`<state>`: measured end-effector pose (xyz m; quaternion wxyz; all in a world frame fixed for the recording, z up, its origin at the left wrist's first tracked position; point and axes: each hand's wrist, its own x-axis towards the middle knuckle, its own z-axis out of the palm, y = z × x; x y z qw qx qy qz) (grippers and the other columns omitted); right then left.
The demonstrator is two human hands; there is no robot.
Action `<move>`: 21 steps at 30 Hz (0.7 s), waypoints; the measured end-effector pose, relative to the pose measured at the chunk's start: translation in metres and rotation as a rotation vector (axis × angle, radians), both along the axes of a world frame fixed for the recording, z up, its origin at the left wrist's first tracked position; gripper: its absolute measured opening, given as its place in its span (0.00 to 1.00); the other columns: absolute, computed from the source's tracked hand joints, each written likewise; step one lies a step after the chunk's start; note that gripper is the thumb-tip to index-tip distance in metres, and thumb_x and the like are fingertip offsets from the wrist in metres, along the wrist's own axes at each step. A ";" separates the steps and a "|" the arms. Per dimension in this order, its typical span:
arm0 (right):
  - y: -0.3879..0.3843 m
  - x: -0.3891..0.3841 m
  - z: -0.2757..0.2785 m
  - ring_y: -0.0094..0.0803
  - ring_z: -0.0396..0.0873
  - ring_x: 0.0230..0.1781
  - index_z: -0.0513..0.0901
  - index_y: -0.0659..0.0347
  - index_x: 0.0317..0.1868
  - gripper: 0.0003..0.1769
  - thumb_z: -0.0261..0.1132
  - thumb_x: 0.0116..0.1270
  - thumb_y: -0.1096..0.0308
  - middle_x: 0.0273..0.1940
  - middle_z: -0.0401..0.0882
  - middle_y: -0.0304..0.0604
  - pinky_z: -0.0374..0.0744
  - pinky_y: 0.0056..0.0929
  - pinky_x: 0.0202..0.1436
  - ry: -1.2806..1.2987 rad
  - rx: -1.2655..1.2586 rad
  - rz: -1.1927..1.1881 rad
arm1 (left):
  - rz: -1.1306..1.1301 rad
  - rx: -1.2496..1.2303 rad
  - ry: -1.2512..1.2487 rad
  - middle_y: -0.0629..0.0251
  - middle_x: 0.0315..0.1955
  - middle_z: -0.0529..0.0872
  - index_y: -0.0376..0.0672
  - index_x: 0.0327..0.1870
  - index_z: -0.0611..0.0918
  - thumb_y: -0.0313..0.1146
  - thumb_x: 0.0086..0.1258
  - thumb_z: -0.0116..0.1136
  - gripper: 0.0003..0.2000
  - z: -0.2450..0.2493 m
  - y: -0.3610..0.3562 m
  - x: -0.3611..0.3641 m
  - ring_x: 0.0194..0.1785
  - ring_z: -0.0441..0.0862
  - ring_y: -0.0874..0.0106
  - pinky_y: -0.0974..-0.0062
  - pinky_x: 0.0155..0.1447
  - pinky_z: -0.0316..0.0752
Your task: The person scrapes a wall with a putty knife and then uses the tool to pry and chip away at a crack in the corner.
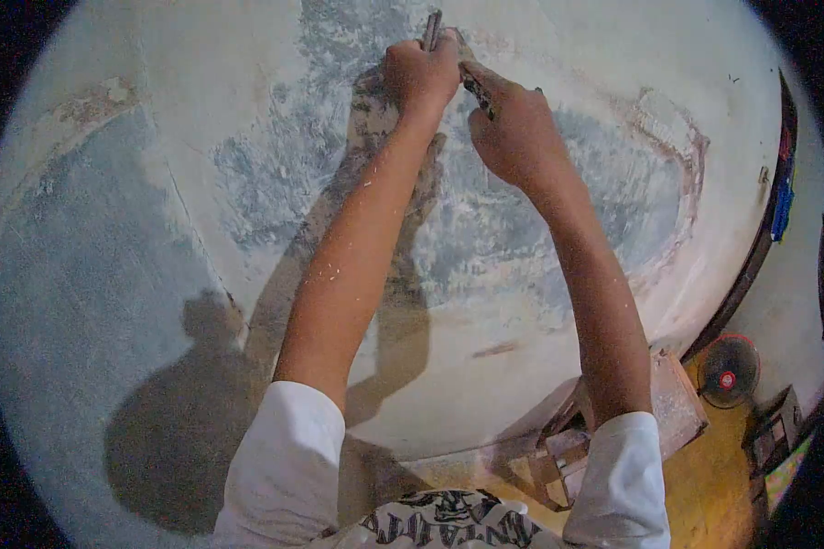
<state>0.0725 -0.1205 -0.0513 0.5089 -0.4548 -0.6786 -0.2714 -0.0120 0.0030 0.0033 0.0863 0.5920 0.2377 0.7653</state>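
My left hand [421, 71] is raised high against the wall, its fingers closed around a narrow grey-brown tool [432, 29] whose end sticks up above the fist. Just to its right, my right hand [519, 133] grips a dark, plaster-smeared scraper [477, 93], index finger stretched along it toward the left hand. Where the two tools meet, the fingers hide the detail. Behind both hands the wall [513, 229] shows a rough grey patch with streaks of pale plaster. White flecks dot my left forearm.
A pale ridge of raised, flaking plaster [691, 174] borders the patch on the right. At lower right, a worn wooden stool or bench [677, 403] stands on the yellowish floor by a round fan [728, 371]. Something blue [782, 212] hangs by the dark edge.
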 end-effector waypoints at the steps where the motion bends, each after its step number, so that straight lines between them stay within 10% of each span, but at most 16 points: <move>1: 0.002 -0.004 0.002 0.64 0.80 0.43 0.76 0.56 0.64 0.30 0.58 0.59 0.75 0.41 0.82 0.67 0.79 0.54 0.51 0.013 0.011 -0.008 | 0.020 -0.002 0.012 0.47 0.13 0.80 0.31 0.16 0.80 0.47 0.57 0.65 0.24 0.003 0.002 0.000 0.23 0.84 0.51 0.53 0.35 0.77; 21: 0.006 0.012 -0.001 0.64 0.80 0.40 0.75 0.52 0.67 0.33 0.59 0.58 0.77 0.38 0.82 0.67 0.78 0.54 0.46 -0.002 0.007 0.058 | 0.073 -0.020 -0.035 0.48 0.16 0.83 0.31 0.19 0.83 0.50 0.59 0.64 0.24 -0.003 -0.004 0.002 0.26 0.85 0.52 0.55 0.37 0.78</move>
